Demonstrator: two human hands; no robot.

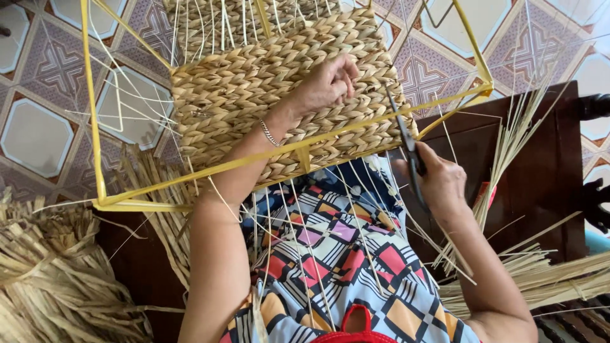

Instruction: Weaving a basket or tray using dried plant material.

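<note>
I see one woven panel [279, 95] of braided straw, stretched inside one yellow frame [95, 127] that rests tilted over my lap, far edge up toward the tiled floor [38, 133]. The panel fills the middle of the frame, and thin pale strands [305, 248] hang from its near edge down across the patterned dress [337, 254], loose ends, by the look of it, left uncut so the weave can be tightened.

My left hand [327, 82] lies on top of the panel near its right side, fingers curled and pinched on the weave, as if to steady a row or hold a strand taut; I cannot tell exactly which strand it grips. A thin bracelet [270, 133] sits on that wrist.

My right hand [441, 184] is closed around the handles of one pair of scissors [403, 136], whose dark blades point up and away, touching the right edge of the panel just where the yellow bar crosses. Held that way, the blades seem placed to trim an end flush with the braid.

Further out, one bundle of dry straw [57, 279] lies at the near left, and a second sheaf [534, 273] fans out at the near right, both within easy reach as spare material. Loose stalks [515, 140] stand against a dark wooden chair [546, 178] on the right.
</note>
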